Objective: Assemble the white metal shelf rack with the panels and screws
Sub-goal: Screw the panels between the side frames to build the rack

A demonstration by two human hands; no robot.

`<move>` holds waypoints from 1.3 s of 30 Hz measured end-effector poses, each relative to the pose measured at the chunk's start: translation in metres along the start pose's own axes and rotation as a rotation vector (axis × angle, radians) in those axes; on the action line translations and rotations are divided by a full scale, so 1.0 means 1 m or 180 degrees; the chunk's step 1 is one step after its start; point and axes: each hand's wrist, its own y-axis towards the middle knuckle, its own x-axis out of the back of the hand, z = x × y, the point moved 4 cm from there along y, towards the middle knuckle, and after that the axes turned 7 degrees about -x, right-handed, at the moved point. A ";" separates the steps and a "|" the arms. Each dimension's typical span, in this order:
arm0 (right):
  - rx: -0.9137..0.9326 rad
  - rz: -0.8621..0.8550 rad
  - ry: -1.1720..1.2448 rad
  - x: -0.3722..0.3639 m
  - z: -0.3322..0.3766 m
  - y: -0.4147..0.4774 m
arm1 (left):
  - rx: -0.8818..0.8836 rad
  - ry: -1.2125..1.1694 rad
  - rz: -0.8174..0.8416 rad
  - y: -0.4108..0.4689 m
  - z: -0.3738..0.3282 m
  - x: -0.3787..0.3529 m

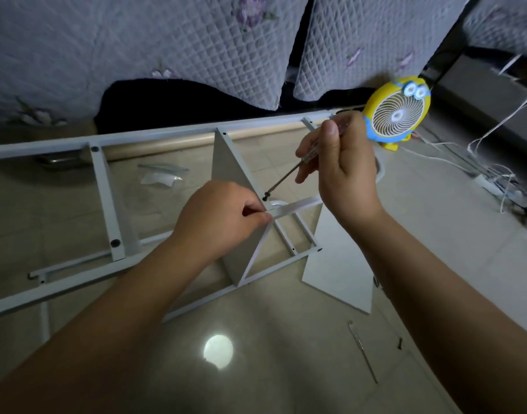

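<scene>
**A:** Where do we stand with the rack?

**B:** The white frame [102,180] lies flat on the floor across the middle of our view, and one panel [226,162] stands upright in it. We're working at its near corner. A dark screw [266,195] sits on the tip of the screwdriver [286,177], right at the hole. Our left hand [217,213] pinches the thin white bar beside that corner, thumb and fingertips clamped on it. Our right hand [343,171], at two o'clock from the screw, has its fingers curled round the clear handle.

**A:** So what's left?

**B:** Most of it, we judge. This screw isn't home yet. A second panel [340,264] lies loose at four o'clock, and several frame holes look empty. A thin metal tool [363,354] lies at five o'clock.

**A:** Any labels we can read?

**B:** None. The yellow-and-blue cartoon fan [396,115] at one o'clock shows no legible writing, nor does the plastic bag [160,174] at ten o'clock.
</scene>
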 end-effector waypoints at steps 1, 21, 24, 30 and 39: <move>0.0012 -0.0010 0.0015 -0.001 0.001 0.001 | 0.0044 -0.0041 0.0005 0.000 0.000 0.001; 0.0354 0.0650 -0.0106 -0.003 0.012 0.010 | 0.0298 -0.0075 0.0200 0.002 0.000 0.001; 0.0424 0.0706 -0.0155 -0.002 0.014 0.010 | 0.0309 -0.0085 0.0216 0.003 0.000 0.001; 0.0415 0.0627 -0.0134 -0.001 0.013 0.006 | 0.0240 -0.0115 0.0190 0.002 0.000 0.002; 0.0361 0.0613 -0.0562 -0.005 0.021 0.014 | 0.0231 -0.0094 0.0137 0.002 0.002 0.001</move>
